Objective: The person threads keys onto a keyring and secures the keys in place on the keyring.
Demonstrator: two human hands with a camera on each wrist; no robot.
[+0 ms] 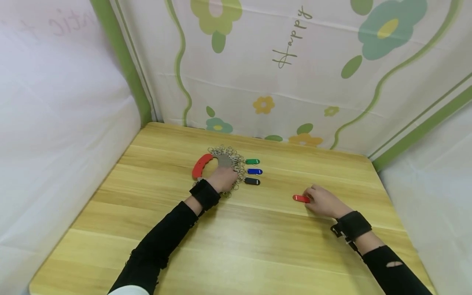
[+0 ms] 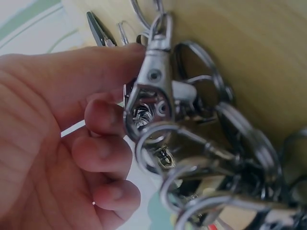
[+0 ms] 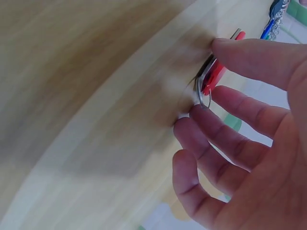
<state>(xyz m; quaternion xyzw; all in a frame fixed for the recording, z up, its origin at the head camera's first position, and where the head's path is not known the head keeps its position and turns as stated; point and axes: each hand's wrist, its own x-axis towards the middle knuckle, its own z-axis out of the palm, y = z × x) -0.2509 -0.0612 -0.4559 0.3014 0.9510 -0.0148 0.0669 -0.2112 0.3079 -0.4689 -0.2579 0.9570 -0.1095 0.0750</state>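
Note:
My left hand [image 1: 223, 179] is over the near side of a round grey holder with a red curved handle [image 1: 200, 166], ringed with metal clips. In the left wrist view, thumb and curled fingers hold a silver swivel snap hook [image 2: 154, 74]. Further right on the table, my right hand [image 1: 325, 201] pinches a small red oblong piece [image 1: 301, 198]. Up close, the red piece [image 3: 217, 74] has silver edges and a thin ring; its exact kind cannot be told. Green [image 1: 253, 161], blue [image 1: 255, 171] and black [image 1: 252, 181] oblong pieces lie at the holder's right edge.
The wooden table [image 1: 236, 246] carries everything. A white cloth wall with printed flowers [image 1: 263, 105] stands along its back edge, and plain white cloth [image 1: 66, 114] hangs at the left. Several split rings [image 2: 201, 62] crowd around my left fingers.

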